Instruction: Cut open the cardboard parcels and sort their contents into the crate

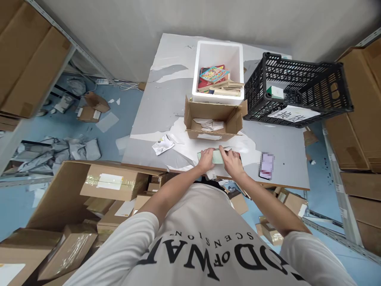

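Observation:
At the table's front edge, my left hand is closed on the left part of a pale green book. My right hand grips the same book from the other side, with its fingers over the top. White paper shows by the fingers, and something reddish peeks out beside the right hand. Much of the book is hidden under both hands. Just beyond them stands an open cardboard box with crumpled white paper inside. A phone lies to the right of my right hand.
Behind the cardboard box is a white foam box holding several books. A black plastic crate with a small green-and-white box stands at the right. A crumpled white packet lies left. Taped cartons fill a large box below.

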A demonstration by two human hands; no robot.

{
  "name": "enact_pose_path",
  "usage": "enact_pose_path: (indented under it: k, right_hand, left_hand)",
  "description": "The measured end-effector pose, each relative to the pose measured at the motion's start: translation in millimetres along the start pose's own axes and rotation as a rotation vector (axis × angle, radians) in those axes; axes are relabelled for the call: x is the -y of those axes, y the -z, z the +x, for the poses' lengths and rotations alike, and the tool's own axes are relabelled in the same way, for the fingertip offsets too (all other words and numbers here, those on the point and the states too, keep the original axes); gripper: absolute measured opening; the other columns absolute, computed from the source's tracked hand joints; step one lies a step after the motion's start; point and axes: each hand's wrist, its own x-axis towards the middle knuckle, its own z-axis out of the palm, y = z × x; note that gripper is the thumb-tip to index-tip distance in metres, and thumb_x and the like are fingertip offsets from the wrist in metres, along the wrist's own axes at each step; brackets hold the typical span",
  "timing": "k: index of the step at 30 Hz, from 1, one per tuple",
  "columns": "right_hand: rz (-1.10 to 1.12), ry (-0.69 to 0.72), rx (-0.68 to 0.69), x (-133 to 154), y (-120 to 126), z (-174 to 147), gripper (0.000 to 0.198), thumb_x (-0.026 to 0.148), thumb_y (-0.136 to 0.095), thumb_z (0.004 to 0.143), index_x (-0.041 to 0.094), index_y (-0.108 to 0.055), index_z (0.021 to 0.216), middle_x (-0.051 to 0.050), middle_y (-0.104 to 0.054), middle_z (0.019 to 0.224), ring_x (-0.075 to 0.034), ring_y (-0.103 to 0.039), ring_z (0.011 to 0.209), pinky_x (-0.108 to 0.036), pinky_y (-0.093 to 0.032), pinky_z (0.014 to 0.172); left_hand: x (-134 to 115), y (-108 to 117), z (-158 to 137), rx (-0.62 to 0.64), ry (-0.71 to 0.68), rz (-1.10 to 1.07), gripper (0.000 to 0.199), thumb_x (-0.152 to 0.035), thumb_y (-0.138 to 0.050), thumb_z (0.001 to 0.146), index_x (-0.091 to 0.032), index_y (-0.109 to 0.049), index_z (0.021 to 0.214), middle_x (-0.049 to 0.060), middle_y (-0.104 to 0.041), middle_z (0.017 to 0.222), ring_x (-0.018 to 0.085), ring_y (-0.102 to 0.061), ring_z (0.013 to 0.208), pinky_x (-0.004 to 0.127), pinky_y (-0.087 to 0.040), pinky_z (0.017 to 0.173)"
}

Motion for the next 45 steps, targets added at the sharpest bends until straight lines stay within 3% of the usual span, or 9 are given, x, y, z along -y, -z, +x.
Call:
enact_pose_path:
  k: [5,9,14,18,22,25,28,33,45]
  right_hand:
    - [0.438,0.185,-0.291,-21.6,-27.3,-0.3,0.057,0.019,-0.045,0.09,0.013,-0.031,0.145,-0.02,-0.05,0.133,-0.028,-0.049,0.124,-0.042,-0.047,0.1]
    - [0.797,0.075,-0.472,-26.7,-49.4,6.5,0.061,0.039,-0.057,0.086,0.017,-0.037,0.14,-0.02,-0.049,0.135,-0.029,-0.046,0.129,-0.05,-0.047,0.102]
    - [1.075,-0.185,-0.287,-24.0,-76.3,15.9,0.045,0.041,-0.054,0.086,0.016,-0.051,0.123,-0.017,-0.056,0.121,-0.024,-0.061,0.108,-0.042,-0.056,0.087]
    - [1.028,-0.199,-0.22,-19.5,-59.3,15.9,0.036,0.032,-0.045,0.09,0.014,-0.054,0.121,-0.016,-0.059,0.119,-0.019,-0.067,0.091,-0.036,-0.057,0.079]
    - [0.849,-0.082,-0.312,-3.1,3.4,12.6,0.031,0.028,-0.041,0.093,0.017,-0.055,0.119,-0.012,-0.064,0.112,-0.018,-0.064,0.095,-0.032,-0.052,0.083]
    - [0.59,0.099,-0.07,17.9,49.9,18.9,0.022,0.025,-0.045,0.093,0.021,-0.058,0.111,-0.009,-0.066,0.109,-0.021,-0.064,0.098,-0.032,-0.05,0.082]
    - [0.301,0.054,0.165,38.6,75.2,32.3,0.022,0.015,-0.045,0.091,0.018,-0.056,0.109,-0.012,-0.066,0.106,-0.023,-0.067,0.09,-0.032,-0.049,0.073]
    - [0.123,0.033,0.209,56.1,79.4,45.6,0.028,0.007,-0.043,0.089,0.013,-0.053,0.115,-0.018,-0.064,0.109,-0.023,-0.07,0.084,-0.029,-0.048,0.066]
    - [0.161,0.148,0.27,48.8,75.1,48.4,0.024,0.011,-0.05,0.086,0.014,-0.059,0.108,-0.017,-0.069,0.102,-0.025,-0.068,0.089,-0.029,-0.045,0.068]
  left_hand:
    - [30.2,11.8,-8.4,-0.14,0.031,-0.26,0.065,-0.027,-0.079,0.061,-0.017,-0.047,0.117,0.012,-0.061,0.113,0.029,-0.061,0.106,0.042,-0.049,0.089]
    - [50.9,16.0,-13.1,-0.188,0.055,-0.355,0.065,-0.033,-0.081,0.058,-0.019,-0.048,0.113,0.01,-0.062,0.108,0.029,-0.062,0.102,0.045,-0.05,0.086]
    - [64.7,23.2,-16.5,-0.17,0.02,-0.385,0.078,-0.03,-0.084,0.053,-0.02,-0.047,0.121,0.011,-0.059,0.118,0.031,-0.058,0.112,0.049,-0.048,0.094]
    - [64.8,28.9,-16.4,-0.081,0.046,-0.394,0.083,-0.027,-0.085,0.053,-0.021,-0.044,0.125,0.01,-0.061,0.119,0.029,-0.06,0.109,0.049,-0.049,0.093]
    - [61.7,30.7,-15.3,-0.074,0.033,-0.389,0.084,-0.029,-0.086,0.054,-0.018,-0.044,0.126,0.012,-0.061,0.121,0.029,-0.06,0.112,0.047,-0.049,0.093]
    - [60.6,31.3,-14.7,-0.077,0.009,-0.391,0.083,-0.031,-0.086,0.056,-0.018,-0.043,0.126,0.013,-0.06,0.123,0.03,-0.06,0.114,0.046,-0.049,0.094]
    - [61.4,32.2,-14.0,-0.056,0.016,-0.373,0.086,-0.034,-0.085,0.057,-0.018,-0.04,0.128,0.013,-0.06,0.124,0.03,-0.059,0.114,0.044,-0.049,0.094]
    - [64.6,33.4,-13.0,-0.029,0.067,-0.282,0.084,-0.039,-0.085,0.055,-0.016,-0.041,0.124,0.013,-0.061,0.119,0.032,-0.062,0.108,0.043,-0.051,0.088]
    - [70.9,30.5,-11.3,-0.066,0.028,-0.363,0.083,-0.035,-0.084,0.056,-0.017,-0.041,0.125,0.013,-0.06,0.121,0.031,-0.06,0.112,0.045,-0.049,0.093]
